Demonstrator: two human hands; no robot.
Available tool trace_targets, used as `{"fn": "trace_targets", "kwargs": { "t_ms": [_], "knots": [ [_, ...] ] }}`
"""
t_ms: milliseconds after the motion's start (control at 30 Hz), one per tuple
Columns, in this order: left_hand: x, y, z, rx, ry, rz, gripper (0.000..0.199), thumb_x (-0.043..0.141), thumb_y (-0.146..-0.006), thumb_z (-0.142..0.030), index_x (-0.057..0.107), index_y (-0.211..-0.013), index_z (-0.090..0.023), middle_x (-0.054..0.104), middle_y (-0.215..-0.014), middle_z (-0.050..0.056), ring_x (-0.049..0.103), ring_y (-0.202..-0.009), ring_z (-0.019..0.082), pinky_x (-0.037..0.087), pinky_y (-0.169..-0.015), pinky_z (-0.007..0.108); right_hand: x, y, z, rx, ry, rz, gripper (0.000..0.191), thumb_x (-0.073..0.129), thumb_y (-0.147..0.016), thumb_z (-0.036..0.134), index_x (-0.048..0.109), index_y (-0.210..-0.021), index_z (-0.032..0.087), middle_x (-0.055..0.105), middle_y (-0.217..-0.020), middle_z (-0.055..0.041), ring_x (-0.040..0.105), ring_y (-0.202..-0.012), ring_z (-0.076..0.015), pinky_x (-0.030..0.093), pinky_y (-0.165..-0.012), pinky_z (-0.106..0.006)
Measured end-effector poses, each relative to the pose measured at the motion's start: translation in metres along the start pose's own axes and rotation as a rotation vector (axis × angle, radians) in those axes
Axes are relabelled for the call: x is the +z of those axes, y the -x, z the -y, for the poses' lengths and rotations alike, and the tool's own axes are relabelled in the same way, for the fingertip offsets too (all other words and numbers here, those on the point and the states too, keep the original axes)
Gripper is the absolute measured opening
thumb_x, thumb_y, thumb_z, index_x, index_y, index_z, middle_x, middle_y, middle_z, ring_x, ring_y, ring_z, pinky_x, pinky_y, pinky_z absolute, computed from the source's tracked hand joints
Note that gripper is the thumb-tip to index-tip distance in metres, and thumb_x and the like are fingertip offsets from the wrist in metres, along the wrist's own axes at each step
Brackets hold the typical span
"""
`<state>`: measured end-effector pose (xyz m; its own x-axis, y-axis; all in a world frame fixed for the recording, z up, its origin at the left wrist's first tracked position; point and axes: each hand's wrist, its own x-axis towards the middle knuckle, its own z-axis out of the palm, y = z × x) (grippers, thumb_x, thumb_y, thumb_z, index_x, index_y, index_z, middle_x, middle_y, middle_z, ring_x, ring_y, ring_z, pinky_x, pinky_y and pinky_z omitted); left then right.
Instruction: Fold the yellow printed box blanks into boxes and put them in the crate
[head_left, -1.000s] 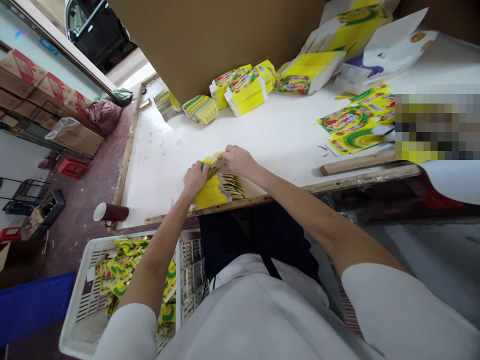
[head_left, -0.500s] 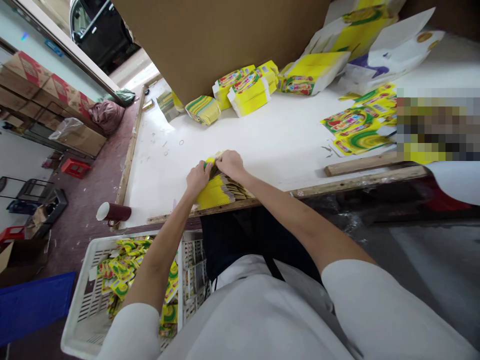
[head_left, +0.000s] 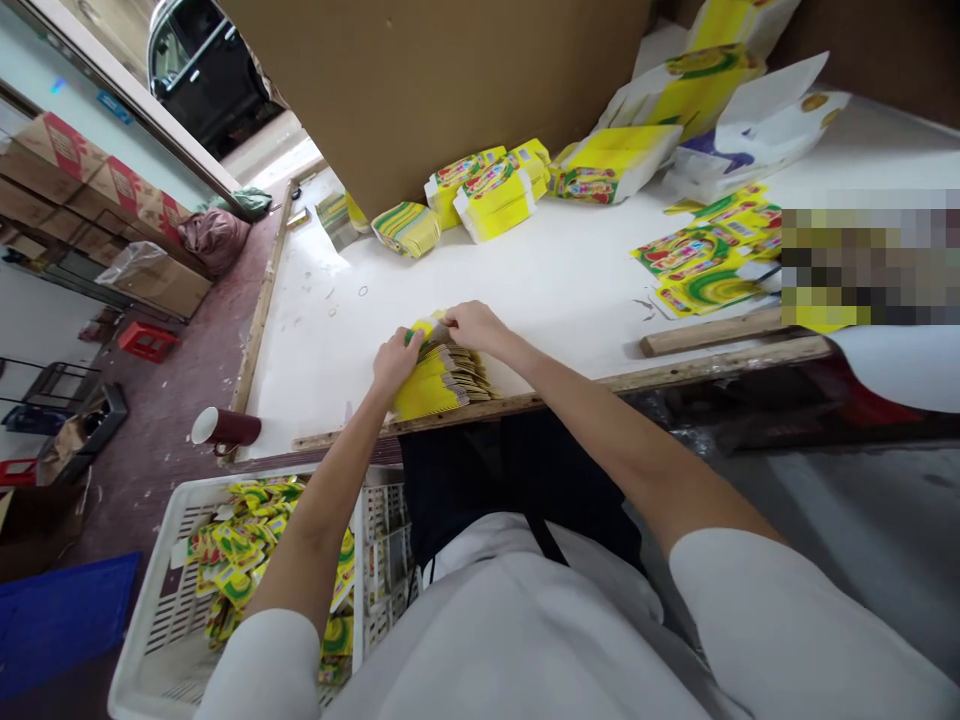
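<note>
A fanned stack of flat yellow cartons [head_left: 435, 385] lies at the near edge of the white table [head_left: 315, 340]. My left hand [head_left: 397, 358] is closed on a yellow carton at the far left side of the stack. Just to its right, my right hand [head_left: 471, 326] pinches the same carton's right side, with its fingertips partly hidden. Both hands are above the far end of the stack, close together.
More yellow cartons [head_left: 499, 200] stand along a big cardboard sheet [head_left: 450, 70]. Flat cartons [head_left: 690, 255] lie right, beside a blurred-out area. A wooden strip [head_left: 712, 332] edges the table. A mug [head_left: 236, 428] stands left, above a white basket [head_left: 154, 600] of packets.
My right hand has moved slightly right, away from my left hand, uncovering more of the stack. The left hand stays almost in place. The view has shifted a little.
</note>
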<state>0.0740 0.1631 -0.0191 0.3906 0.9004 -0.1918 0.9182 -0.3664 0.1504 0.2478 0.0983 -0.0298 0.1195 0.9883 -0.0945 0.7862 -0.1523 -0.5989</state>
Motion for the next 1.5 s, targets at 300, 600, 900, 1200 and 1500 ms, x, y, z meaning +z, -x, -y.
{"fn": "trace_targets", "kwargs": {
  "t_ms": [300, 600, 900, 1200, 1500],
  "knots": [
    [0.003, 0.003, -0.002, 0.033, 0.004, -0.005, 0.044, 0.025, -0.102, -0.053, 0.059, -0.112, -0.027, 0.072, -0.121, 0.009, 0.065, -0.112, 0.030, 0.047, -0.085, 0.037, -0.014, 0.003, -0.020, -0.151, 0.032, 0.028, 0.029, 0.059, -0.092, 0.023, 0.077, -0.115, 0.022, 0.076, -0.110, -0.0068, 0.068, -0.098, -0.0212, 0.048, -0.086, -0.029],
    [0.003, 0.004, -0.004, 0.039, -0.006, -0.003, 0.044, 0.025, -0.103, -0.052, 0.059, -0.111, -0.026, 0.071, -0.121, 0.010, 0.065, -0.113, 0.030, 0.046, -0.085, 0.037, 0.016, -0.002, -0.021, -0.186, 0.191, -0.184, 0.027, 0.054, -0.092, 0.019, 0.072, -0.112, 0.016, 0.066, -0.120, -0.0148, 0.058, -0.114, -0.0286, 0.045, -0.084, -0.033],
    [0.003, 0.002, -0.001, 0.051, -0.003, 0.005, 0.042, 0.026, -0.103, -0.051, 0.058, -0.112, -0.025, 0.071, -0.123, 0.010, 0.065, -0.113, 0.030, 0.046, -0.086, 0.037, 0.022, -0.021, -0.005, -0.078, 0.192, -0.188, 0.032, 0.051, -0.091, 0.024, 0.073, -0.109, 0.008, 0.073, -0.113, -0.0228, 0.067, -0.107, -0.0336, 0.047, -0.089, -0.038],
    [0.000, 0.004, -0.002, 0.057, 0.020, 0.027, 0.039, 0.027, -0.103, -0.050, 0.058, -0.105, -0.027, 0.072, -0.122, 0.008, 0.065, -0.113, 0.028, 0.046, -0.086, 0.035, 0.030, -0.018, 0.024, 0.114, -0.005, -0.066, 0.031, 0.053, -0.090, 0.027, 0.077, -0.101, 0.010, 0.079, -0.093, -0.0151, 0.072, -0.083, -0.0230, 0.051, -0.066, -0.026],
    [0.001, 0.002, -0.001, 0.024, 0.045, 0.019, 0.043, 0.026, -0.102, -0.054, 0.057, -0.106, -0.025, 0.072, -0.118, 0.011, 0.066, -0.111, 0.031, 0.046, -0.083, 0.036, 0.017, -0.021, 0.011, 0.089, -0.025, -0.065, 0.025, 0.061, -0.083, 0.022, 0.079, -0.098, 0.013, 0.079, -0.100, -0.0139, 0.072, -0.096, -0.0263, 0.051, -0.081, -0.030]
  ]
}}
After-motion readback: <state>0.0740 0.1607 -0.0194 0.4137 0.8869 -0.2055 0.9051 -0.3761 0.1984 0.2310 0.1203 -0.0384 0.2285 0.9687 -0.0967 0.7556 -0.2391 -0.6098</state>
